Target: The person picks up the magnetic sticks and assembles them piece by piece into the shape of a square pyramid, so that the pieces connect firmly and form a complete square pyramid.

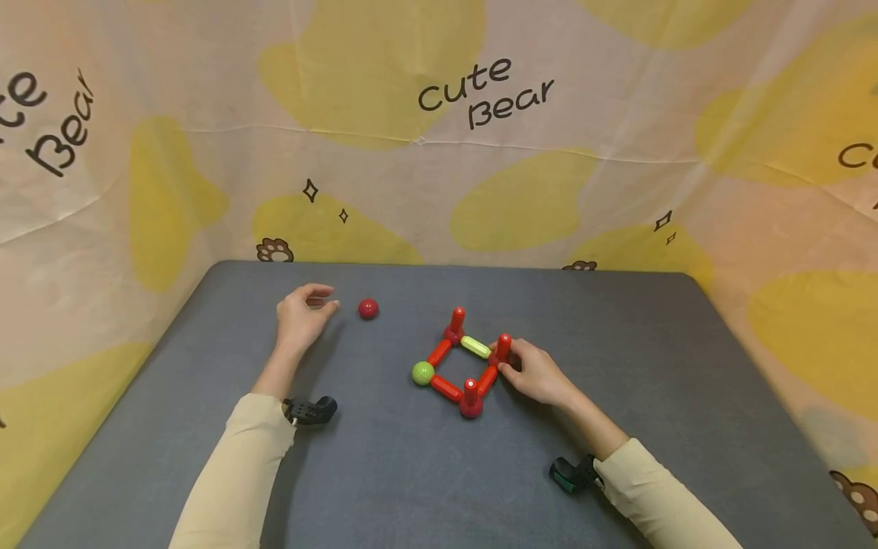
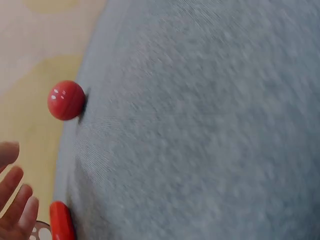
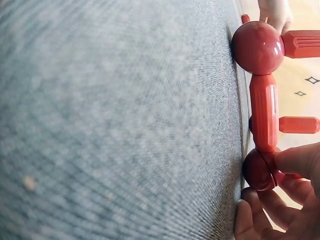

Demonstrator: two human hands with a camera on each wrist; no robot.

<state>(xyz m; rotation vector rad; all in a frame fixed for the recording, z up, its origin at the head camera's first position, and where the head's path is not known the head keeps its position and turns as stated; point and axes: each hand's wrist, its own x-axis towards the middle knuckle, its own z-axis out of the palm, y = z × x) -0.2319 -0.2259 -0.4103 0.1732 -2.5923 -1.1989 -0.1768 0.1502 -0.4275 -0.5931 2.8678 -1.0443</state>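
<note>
A square of magnetic-looking balls and rods stands on the grey table. Its left corner is a green ball point(image 1: 422, 373); the other corners are red balls, each with an upright red rod. Three sides are red rods and the far right side is a yellow-green rod point(image 1: 475, 347). At the right corner, my right hand point(image 1: 538, 374) pinches the red ball point(image 3: 258, 171) between thumb and fingers. My left hand point(image 1: 302, 316), fingers loosely bent, hovers left of a loose red ball point(image 1: 368, 308). Beside its fingers a red rod point(image 2: 61, 221) appears in the left wrist view; the head view mostly hides it.
The grey tabletop point(image 1: 384, 473) has rounded far corners. A printed cloth point(image 1: 384, 198) with yellow patches and lettering hangs behind it and at both sides. A black wrist camera point(image 1: 310, 410) is on the left wrist, another point(image 1: 575, 474) on the right.
</note>
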